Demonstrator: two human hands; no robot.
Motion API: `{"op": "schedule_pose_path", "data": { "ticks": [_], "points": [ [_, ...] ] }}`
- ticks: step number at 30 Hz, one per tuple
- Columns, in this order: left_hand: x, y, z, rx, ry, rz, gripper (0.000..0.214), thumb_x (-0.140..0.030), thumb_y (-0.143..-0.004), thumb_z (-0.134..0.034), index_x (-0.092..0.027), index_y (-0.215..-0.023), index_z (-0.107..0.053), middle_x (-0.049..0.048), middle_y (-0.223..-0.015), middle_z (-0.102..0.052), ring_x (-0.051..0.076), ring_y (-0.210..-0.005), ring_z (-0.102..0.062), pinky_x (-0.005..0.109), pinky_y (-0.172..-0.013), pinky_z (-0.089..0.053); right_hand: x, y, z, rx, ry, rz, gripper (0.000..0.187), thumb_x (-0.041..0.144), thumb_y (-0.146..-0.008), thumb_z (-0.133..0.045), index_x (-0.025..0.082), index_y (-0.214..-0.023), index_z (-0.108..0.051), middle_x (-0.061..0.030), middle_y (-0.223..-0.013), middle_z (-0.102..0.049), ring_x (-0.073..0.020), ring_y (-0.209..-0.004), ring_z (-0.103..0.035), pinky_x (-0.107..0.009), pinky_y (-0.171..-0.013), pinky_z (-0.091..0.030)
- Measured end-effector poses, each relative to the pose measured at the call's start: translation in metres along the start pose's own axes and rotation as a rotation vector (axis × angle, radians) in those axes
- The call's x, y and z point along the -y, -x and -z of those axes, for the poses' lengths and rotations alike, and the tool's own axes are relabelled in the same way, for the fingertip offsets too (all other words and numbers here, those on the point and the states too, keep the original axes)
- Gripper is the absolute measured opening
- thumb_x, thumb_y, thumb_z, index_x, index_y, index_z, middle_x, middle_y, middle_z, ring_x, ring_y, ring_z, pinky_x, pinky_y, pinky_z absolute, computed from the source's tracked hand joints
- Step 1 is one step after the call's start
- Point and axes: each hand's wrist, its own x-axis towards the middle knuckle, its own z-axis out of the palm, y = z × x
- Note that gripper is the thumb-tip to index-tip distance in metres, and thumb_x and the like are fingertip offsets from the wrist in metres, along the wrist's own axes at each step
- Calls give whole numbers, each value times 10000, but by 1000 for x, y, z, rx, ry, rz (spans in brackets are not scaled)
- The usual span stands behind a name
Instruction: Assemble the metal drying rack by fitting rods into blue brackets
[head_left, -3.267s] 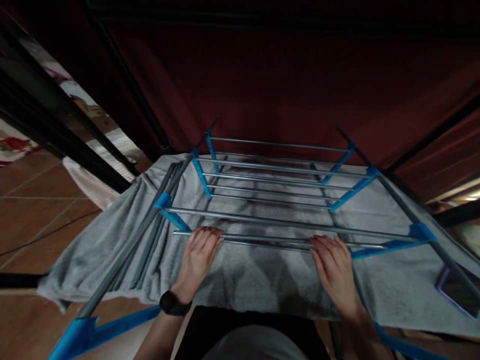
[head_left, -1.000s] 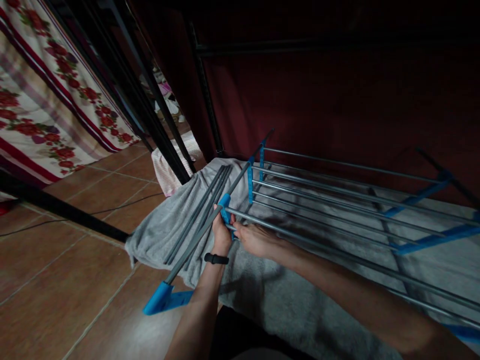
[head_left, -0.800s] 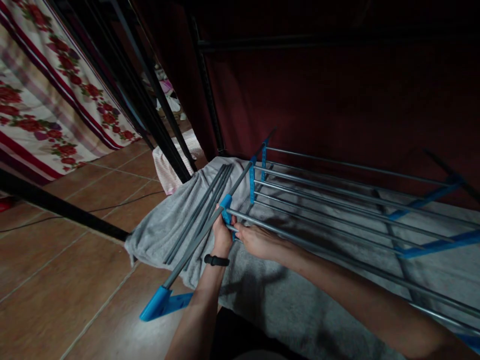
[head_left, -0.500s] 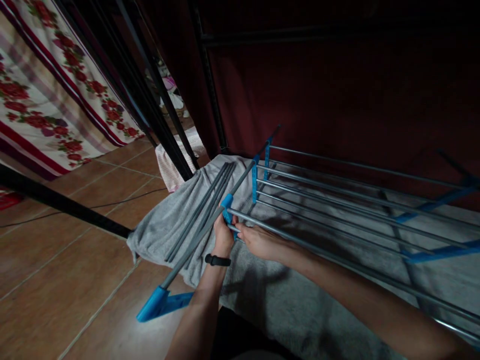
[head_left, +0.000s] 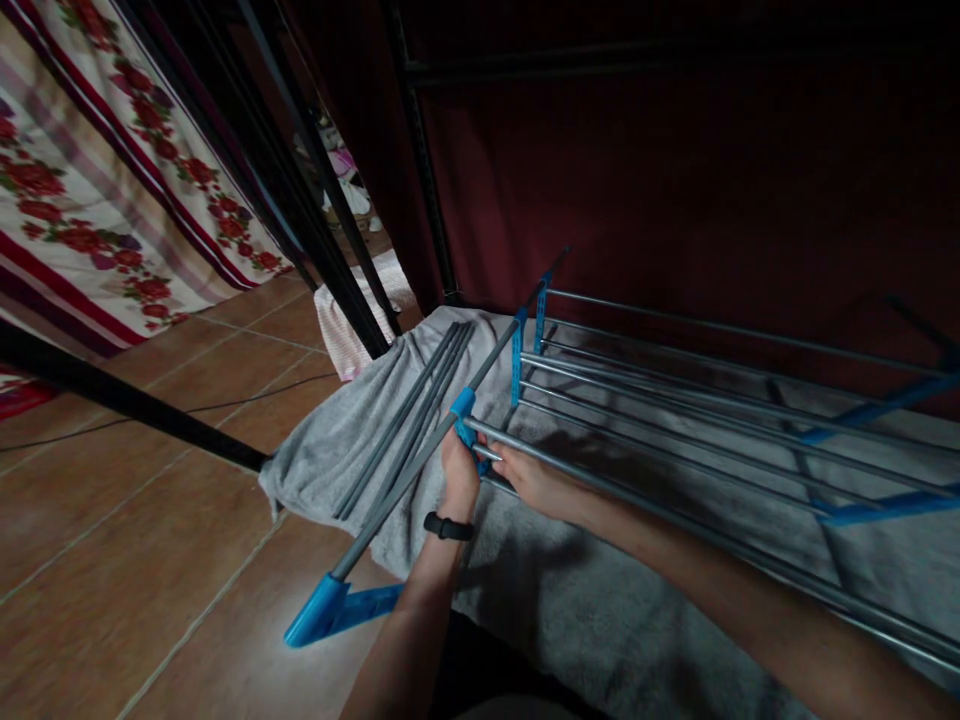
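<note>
A metal rack of grey rods (head_left: pixel 675 400) with blue plastic brackets lies over a grey towel (head_left: pixel 525 590) on the floor. My left hand (head_left: pixel 459 475), with a black band on its wrist, is closed round the blue bracket (head_left: pixel 465 412) where it joins the long grey side pole (head_left: pixel 409 495). My right hand (head_left: pixel 529 475) reaches across and pinches the end of a thin rod (head_left: pixel 491 455) right beside that bracket. Several loose grey rods (head_left: pixel 405 420) lie on the towel to the left of the pole.
Brown floor tiles (head_left: pixel 127 510) stretch to the left, crossed by a thin cable. Black bed-frame bars (head_left: pixel 315 200) slant overhead, with a flowered sheet (head_left: pixel 90 200) behind them. A dark red cloth (head_left: pixel 675 180) hangs behind the rack. A blue foot piece (head_left: pixel 322 612) ends the side pole.
Since 3.3 s ago both hands left the front rod and moved to the rack's left corner bracket. Over the last second the hands stay there; only the view drifts slightly.
</note>
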Motion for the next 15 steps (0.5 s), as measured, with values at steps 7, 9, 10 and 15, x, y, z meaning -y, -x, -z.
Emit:
{"op": "schedule_pose_path", "data": {
  "ticks": [7, 9, 10, 15],
  "points": [
    [4, 5, 0, 12, -72, -26, 554, -696, -900, -496, -222, -614, -533, -16, -498, -515, 126, -437, -464, 262, -422, -370, 11, 3, 12, 38, -71, 12, 365, 209, -983, -448, 168, -1326, -568, -110, -1341, -621, -240, -1247, -577, -441, -1116, -415],
    [3, 6, -1, 5, -67, -10, 556, -702, -894, -496, -221, -616, -526, -27, -484, -499, 118, -418, -451, 255, -411, -357, 9, 3, 11, 24, -97, 13, 374, 209, -985, -440, 167, -1334, -570, -111, -1318, -635, -242, -1232, -586, -449, -1112, -420],
    [3, 7, -2, -2, -66, -1, 555, -699, -893, -495, -220, -615, -519, -34, -476, -487, 113, -408, -443, 249, -407, -353, 8, 3, 10, 15, -108, 15, 375, 206, -985, -435, 171, -1331, -575, -108, -1302, -644, -242, -1221, -593, -452, -1110, -423],
    [-2, 11, -5, -26, -80, 7, 495, -621, -902, -517, -208, -629, -514, -54, -478, -475, 94, -395, -434, 219, -407, -352, 5, 3, 9, -1, -95, 56, 363, 220, -988, -433, 171, -1306, -602, -104, -1261, -660, -239, -1183, -612, -427, -1088, -447]
  ]
}}
